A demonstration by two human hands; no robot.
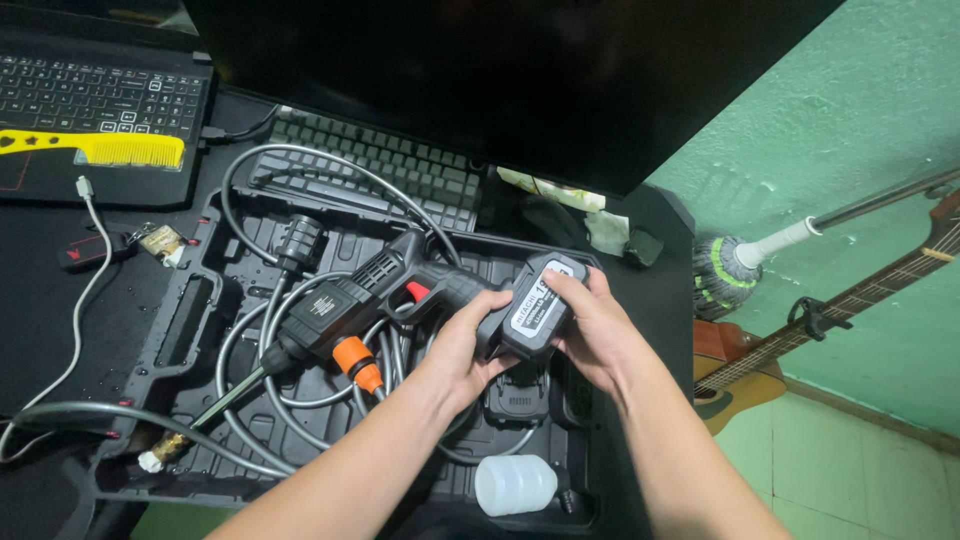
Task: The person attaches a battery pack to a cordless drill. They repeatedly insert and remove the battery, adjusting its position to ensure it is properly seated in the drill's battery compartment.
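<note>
a dark desk [60, 330] is seen from above, set against a green wall [840, 150], with a tiled floor at the lower right. an open black moulded carrying case [190, 330] is laid across the desk, and coils of grey hose [245, 400] are packed into it.

above the case, a black cordless spray gun [360, 300] with a red trigger and an orange fitting is held on a slant, its nozzle end pointing down to the left. the handle end is gripped by the left hand [460, 350], the fingers curled closed around it from below. a black battery pack [540, 305] with a pale label is held at the foot of the handle by the right hand [595, 335], clasped between thumb and fingers. the pack is touching or just beside the handle; whether it is seated cannot be told.

a second dark battery [518, 398] is seen in the case under the hands, and a small translucent white bottle [515, 483] is lying at the case's near edge.

a grey keyboard [400, 170] is placed beyond the case under a dark monitor [520, 80]. a laptop [100, 100] is at the upper left with a yellow comb [110, 148] resting on it. a white cable [80, 300] is trailed down the left side. a guitar [800, 330] and a broom [730, 270] are leaned against the wall.
</note>
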